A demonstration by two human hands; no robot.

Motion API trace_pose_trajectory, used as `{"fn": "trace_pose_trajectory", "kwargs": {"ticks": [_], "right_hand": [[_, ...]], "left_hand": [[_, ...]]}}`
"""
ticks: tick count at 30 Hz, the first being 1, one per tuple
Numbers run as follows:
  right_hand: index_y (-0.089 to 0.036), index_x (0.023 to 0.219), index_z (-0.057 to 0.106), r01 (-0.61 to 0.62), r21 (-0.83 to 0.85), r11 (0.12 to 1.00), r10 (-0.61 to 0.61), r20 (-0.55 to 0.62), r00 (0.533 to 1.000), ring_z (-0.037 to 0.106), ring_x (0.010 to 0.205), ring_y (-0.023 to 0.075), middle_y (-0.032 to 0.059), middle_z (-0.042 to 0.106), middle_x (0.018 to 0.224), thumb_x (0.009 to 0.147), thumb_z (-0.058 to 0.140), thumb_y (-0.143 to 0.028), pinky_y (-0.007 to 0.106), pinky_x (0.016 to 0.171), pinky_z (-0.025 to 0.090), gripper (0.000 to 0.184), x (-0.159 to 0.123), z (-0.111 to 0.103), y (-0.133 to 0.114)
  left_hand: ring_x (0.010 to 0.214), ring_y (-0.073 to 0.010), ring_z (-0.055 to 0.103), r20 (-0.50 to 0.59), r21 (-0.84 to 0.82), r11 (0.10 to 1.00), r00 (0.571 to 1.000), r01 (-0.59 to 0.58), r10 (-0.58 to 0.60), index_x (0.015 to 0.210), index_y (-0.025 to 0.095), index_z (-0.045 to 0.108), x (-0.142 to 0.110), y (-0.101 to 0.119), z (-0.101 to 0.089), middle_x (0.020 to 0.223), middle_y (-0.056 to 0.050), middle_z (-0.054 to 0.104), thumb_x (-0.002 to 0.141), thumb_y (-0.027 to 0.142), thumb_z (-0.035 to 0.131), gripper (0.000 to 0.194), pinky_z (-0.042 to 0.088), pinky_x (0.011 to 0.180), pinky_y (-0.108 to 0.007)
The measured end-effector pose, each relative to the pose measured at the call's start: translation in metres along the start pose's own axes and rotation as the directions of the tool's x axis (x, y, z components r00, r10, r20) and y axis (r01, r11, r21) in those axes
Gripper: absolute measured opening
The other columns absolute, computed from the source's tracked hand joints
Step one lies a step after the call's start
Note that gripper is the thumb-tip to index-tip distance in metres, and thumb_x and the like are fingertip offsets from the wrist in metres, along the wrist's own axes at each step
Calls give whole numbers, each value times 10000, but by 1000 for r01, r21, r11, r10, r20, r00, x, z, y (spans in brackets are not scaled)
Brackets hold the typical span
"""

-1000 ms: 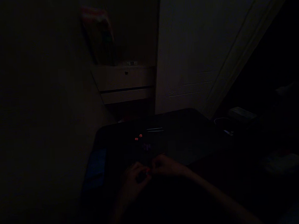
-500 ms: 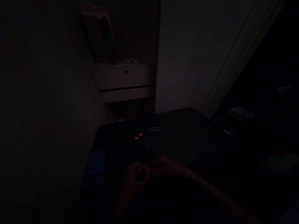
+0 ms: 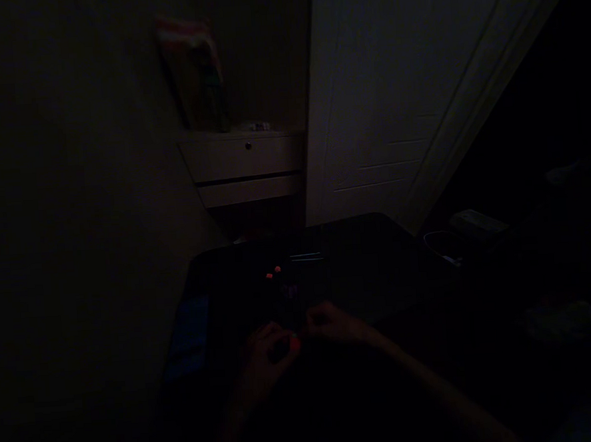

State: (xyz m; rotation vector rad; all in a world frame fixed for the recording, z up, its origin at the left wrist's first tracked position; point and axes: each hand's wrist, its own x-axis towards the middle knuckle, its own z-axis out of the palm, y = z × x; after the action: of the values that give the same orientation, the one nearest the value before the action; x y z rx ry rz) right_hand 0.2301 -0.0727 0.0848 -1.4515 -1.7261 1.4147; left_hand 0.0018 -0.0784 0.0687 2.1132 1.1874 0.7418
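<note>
The room is very dark. My left hand (image 3: 264,357) and my right hand (image 3: 336,325) meet over the near part of a dark table (image 3: 368,270). Both have their fingers curled together around a small orange-red piece (image 3: 294,343) held between them. What the right fingers pinch is too dim to make out. Two more small orange pieces (image 3: 273,272) lie on the table farther off, with a faint purplish bit (image 3: 290,290) just behind my hands and a thin pale stick-like thing (image 3: 306,255) beyond.
A blue flat object (image 3: 189,334) lies at the table's left edge. A pale drawer unit (image 3: 244,164) stands against the far wall beside a white door (image 3: 393,108). A boxy item and a cable (image 3: 469,227) sit at the right.
My hands have stayed together at the same spot, with only slight finger movement; the right hand has lifted a little. The view has shifted slightly.
</note>
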Motion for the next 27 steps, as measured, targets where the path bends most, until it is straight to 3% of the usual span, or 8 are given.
{"fn": "trace_pose_trajectory", "kwargs": {"ticks": [10, 13, 19, 24, 27], "right_hand": [[-168, 736, 643, -64, -228, 972, 60, -25, 998, 503, 653, 110, -57, 572, 666, 844, 772, -255, 222, 586, 319, 189, 4, 8, -4], [-168, 732, 621, -32, -107, 994, 32, -7, 999, 474, 639, 104, -58, 551, 665, 844, 770, -289, 218, 576, 322, 222, 2, 7, 1], [-179, 687, 546, -2, 180, 984, 23, -117, 993, 396, 607, 98, -65, 476, 637, 757, 807, -615, 223, 545, 295, 513, -5, 4, 12], [-177, 681, 565, 30, 127, 991, -15, -118, 993, 413, 616, 105, -56, 496, 643, 787, 790, -577, 230, 556, 303, 471, -5, 11, 8], [-174, 681, 591, 21, 44, 999, -15, -148, 989, 439, 620, 109, -51, 523, 644, 822, 784, -461, 230, 555, 305, 374, -4, 17, 5]], "left_hand": [[924, -239, 715, 7, -27, 1000, 1000, -1, 1, 973, 259, 812, 0, 0, 0, 960, -50, 754, 876, 388, 706, 193, 546, 836, -354], [910, -230, 711, -15, -28, 1000, 1000, -9, 9, 972, 249, 786, 0, 0, 0, 985, -50, 759, 889, 377, 682, 184, 543, 829, -349], [735, -200, 673, -98, -27, 995, 990, 97, -99, 1011, 224, 737, -1, -3, 4, 864, -26, 763, 842, 361, 654, 232, 535, 715, -326], [672, -184, 640, -115, 47, 997, 992, 65, -59, 883, 226, 737, 0, -1, 5, 737, 7, 711, 764, 282, 679, 143, 497, 645, -292], [672, -179, 645, -110, 72, 997, 994, 20, -12, 852, 230, 728, 1, 1, 6, 711, 12, 691, 814, 285, 649, 104, 495, 652, -286]]}}
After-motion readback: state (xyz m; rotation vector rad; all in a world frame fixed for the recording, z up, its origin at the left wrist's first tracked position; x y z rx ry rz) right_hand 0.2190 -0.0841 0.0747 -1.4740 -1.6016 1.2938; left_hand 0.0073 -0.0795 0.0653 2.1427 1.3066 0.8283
